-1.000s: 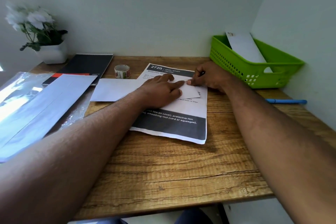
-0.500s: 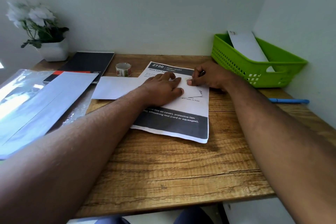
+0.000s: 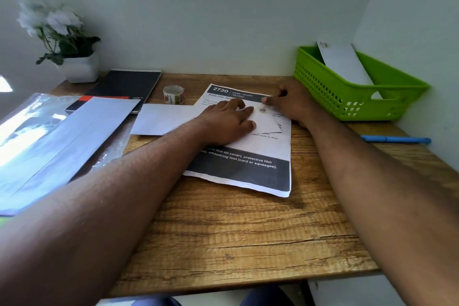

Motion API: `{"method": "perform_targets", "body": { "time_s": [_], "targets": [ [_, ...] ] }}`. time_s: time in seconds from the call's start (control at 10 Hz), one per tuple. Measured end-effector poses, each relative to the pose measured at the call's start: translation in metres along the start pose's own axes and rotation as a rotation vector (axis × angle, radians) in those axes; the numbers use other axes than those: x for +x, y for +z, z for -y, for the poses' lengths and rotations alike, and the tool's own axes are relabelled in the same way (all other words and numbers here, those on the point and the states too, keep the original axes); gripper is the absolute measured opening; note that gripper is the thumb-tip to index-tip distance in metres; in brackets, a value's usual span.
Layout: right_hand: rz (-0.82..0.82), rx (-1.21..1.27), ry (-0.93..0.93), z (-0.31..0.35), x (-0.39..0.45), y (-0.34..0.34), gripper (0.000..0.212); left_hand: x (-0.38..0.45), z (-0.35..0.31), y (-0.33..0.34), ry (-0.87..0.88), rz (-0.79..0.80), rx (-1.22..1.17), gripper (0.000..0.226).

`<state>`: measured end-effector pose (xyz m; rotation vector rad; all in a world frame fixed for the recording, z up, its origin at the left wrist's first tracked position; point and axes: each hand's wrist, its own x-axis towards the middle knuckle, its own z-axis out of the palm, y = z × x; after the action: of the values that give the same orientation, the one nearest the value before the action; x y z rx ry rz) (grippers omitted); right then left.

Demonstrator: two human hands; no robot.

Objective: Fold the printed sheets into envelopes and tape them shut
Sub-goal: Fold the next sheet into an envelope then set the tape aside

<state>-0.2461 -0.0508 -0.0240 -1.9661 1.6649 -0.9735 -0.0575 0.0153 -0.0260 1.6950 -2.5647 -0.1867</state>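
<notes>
- Soft, even daylight fills my view; the wall point(image 3: 223, 7) reads pale grey-green, without hard highlights.
- The light enters from about 9 o'clock, where a blown-out white patch sits at the frame edge.
- Strong glare washes over the plastic sleeve point(image 3: 29, 131) at 9 o'clock, hiding what lies beneath it.
- My left forearm point(image 3: 99, 206) casts a faint, diffuse shadow on the desk point(image 3: 236, 243) toward 3 o'clock; the printed sheet point(image 3: 248, 176) throws a thin one along its near edge.
- The flowers point(image 3: 49, 22) at 10 o'clock are smeared by blur.
- Wide-angle distortion swells both my forearms toward 6 o'clock and bends the desk edge.
- Small print on the sheet is soft; only the large lettering is legible.
</notes>
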Motion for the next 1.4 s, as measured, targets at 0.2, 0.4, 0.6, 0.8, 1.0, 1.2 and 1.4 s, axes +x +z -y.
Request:
{"method": "perform_targets", "body": {
  "time_s": [0.2,0.4,0.6,0.8,1.0,1.2,1.4],
  "targets": [
    [0.203,0.095,-0.003,-0.003,-0.012,-0.024,0.024,-0.001,-0.001,0.0,-0.012,-0.011,-0.014,0.059],
    [0.231,0.033,0.004,0.003,-0.008,-0.015,0.03,-0.001,-0.001,-0.001,-0.013,-0.009,-0.02,0.059],
    [0.08,-0.015,0.027,0.005,-0.003,-0.006,0.04,-0.002,-0.002,-0.002,-0.004,0.001,-0.012,0.058],
    [-0.019,-0.081,-0.035,0.008,-0.002,0.001,0.046,-0.007,-0.003,-0.005,-0.038,-0.002,0.015,0.052],
    [-0.043,-0.16,-0.061,0.007,-0.007,0.002,0.041,-0.013,0.001,-0.006,-0.181,-0.164,0.143,0.076],
    [-0.112,0.032,-0.038,0.011,-0.013,-0.008,0.036,-0.012,0.006,-0.008,-0.192,-0.322,-0.049,0.065],
    [0.012,0.57,0.106,0.028,-0.027,-0.024,0.027,-0.018,0.006,-0.026,-0.054,-0.666,-0.28,0.039]
  ]
}}
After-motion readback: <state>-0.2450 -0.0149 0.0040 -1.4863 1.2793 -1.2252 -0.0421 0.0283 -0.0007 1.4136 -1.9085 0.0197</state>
